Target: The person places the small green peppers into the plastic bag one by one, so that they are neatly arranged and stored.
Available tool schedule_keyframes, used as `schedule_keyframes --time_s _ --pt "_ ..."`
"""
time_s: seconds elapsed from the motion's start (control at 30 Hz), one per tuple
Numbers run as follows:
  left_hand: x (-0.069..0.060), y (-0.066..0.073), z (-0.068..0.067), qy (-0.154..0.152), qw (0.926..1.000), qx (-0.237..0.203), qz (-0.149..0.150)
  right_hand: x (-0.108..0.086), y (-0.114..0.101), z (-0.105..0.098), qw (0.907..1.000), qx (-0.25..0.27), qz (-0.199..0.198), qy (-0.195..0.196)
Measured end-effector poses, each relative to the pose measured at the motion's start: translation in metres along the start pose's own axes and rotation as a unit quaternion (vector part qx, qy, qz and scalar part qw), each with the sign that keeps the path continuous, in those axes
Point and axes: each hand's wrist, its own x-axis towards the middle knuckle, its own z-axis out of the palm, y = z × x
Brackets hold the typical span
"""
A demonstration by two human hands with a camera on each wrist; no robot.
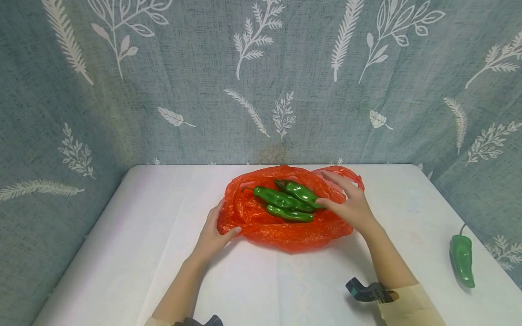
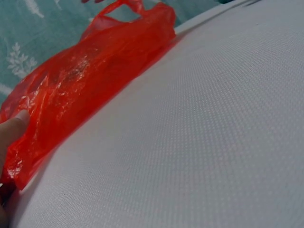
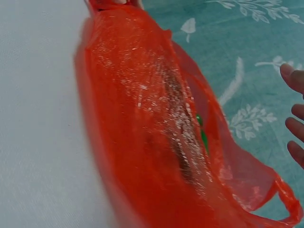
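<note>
A red plastic bag [image 1: 289, 237] lies with its mouth open on the white table. Several glossy green peppers [image 1: 290, 214] rest inside it. My left hand [image 1: 212, 233] holds the bag's left end, the thumb in front and the fingers at the far side. In the left wrist view that thumb [image 2: 15, 127] lies against the red plastic. Over the bag's right side is my right hand [image 1: 351, 206], its fingers spread and holding nothing. The right wrist view shows those fingers [image 3: 295, 128] apart from the plastic, near a bag handle [image 3: 287, 202].
One more green pepper [image 1: 462, 260] lies alone near the right edge of the white table [image 1: 171, 199]. Behind the table hangs a grey-green cloth [image 1: 195, 90] with white leaf prints, which also lines both sides.
</note>
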Motion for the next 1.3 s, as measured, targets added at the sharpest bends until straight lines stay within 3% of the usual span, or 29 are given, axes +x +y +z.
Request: schedule_keyframes --time_s 0.37,0.67,1.3 --pt "-0.001 0.0 -0.004 0.004 1.0 0.006 -0.006 -0.005 -0.005 -0.017 0.9978 -0.01 -0.05 0.042" --pt "-0.001 -0.001 -0.002 0.002 0.9999 -0.005 -0.009 -0.013 -0.003 -0.033 0.9973 -0.028 -0.046 0.05" --pt "0.0 0.0 0.001 0.001 0.9999 -0.005 -0.014 -0.039 0.003 -0.068 0.9911 -0.072 -0.036 0.106"
